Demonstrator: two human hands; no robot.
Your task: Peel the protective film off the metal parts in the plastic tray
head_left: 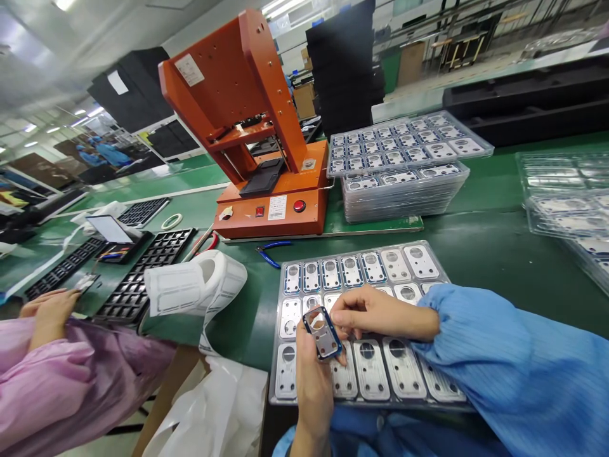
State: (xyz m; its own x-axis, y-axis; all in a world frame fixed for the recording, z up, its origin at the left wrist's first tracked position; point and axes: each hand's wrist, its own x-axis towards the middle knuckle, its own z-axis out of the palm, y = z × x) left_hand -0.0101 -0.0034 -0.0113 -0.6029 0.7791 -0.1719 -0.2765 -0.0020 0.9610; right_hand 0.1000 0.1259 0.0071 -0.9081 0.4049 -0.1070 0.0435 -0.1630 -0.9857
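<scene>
My left hand (313, 387) holds a small rounded metal plate (325, 336) with a blue edge, a round opening near its top and several small holes below. The plate is tilted above a clear plastic tray (277, 324) with rows of similar silver plates. Some plates in the back row also show blue edges. My right hand (373, 311) is closed in a pinch against the upper right edge of the held plate. Its fingertips are partly hidden, so whatever they grip cannot be made out.
An orange press (271, 209) stands at the back, with blue-handled pliers (272, 254) before it. Stacked filled trays (404, 197) are right of the press. A white label roll (195, 282) lies left. A co-worker's hands (52, 311) work beside black trays (155, 270).
</scene>
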